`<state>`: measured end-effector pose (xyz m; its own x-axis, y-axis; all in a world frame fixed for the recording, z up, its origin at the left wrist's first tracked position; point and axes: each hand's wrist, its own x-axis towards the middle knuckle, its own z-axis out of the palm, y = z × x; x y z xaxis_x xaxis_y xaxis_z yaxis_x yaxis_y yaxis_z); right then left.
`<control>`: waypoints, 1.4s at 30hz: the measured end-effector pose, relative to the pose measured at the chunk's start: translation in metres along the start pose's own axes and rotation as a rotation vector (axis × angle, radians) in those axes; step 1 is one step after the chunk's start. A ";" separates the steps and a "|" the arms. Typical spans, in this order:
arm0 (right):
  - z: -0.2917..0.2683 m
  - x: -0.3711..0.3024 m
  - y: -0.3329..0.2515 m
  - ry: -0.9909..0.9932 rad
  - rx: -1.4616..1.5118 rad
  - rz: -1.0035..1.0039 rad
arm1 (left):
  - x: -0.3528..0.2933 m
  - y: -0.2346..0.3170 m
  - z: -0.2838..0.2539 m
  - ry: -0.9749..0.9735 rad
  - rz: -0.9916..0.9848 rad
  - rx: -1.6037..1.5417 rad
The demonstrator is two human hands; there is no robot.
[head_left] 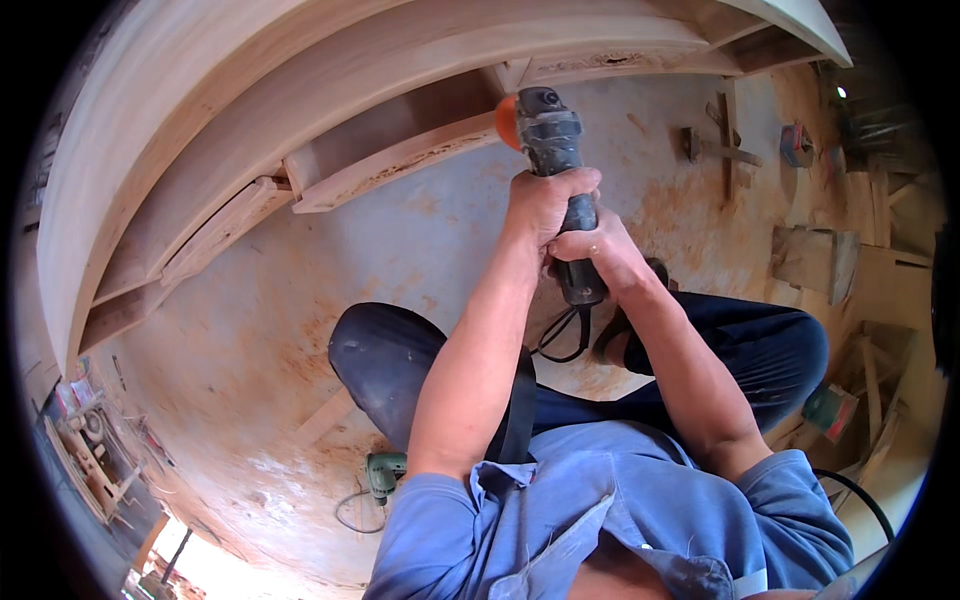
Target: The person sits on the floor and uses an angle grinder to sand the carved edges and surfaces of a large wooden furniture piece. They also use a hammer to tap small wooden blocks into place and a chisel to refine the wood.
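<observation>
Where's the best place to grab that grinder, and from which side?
Judging by its shape, the grinder is best gripped around its slim dark body, from the cord end, away from the orange disc at the wood frame. The left hand and right hand wrap it there.

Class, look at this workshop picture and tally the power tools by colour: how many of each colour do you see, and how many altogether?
Grey-black angle grinder with orange disc, gripped by left hand and right hand: 1
Green power tool on the floor: 1
Total: 2
</observation>
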<state>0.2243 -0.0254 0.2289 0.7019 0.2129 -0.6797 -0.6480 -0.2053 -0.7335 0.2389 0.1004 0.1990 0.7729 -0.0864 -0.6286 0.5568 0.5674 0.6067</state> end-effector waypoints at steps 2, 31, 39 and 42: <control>0.013 0.002 0.006 -0.014 0.003 -0.080 | -0.003 -0.002 -0.014 0.049 0.017 0.047; -0.004 0.003 -0.002 -0.074 -0.090 0.016 | 0.000 -0.007 0.001 0.049 0.040 -0.064; 0.084 0.011 -0.012 -0.275 -0.177 -0.014 | -0.039 0.014 -0.080 0.210 0.170 -0.190; 0.115 0.020 -0.006 -0.357 -0.221 -0.052 | -0.053 0.020 -0.112 0.282 0.209 -0.246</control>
<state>0.2079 0.0900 0.2186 0.5605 0.5378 -0.6298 -0.5080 -0.3773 -0.7743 0.1747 0.2085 0.1902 0.7289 0.2593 -0.6336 0.2812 0.7304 0.6225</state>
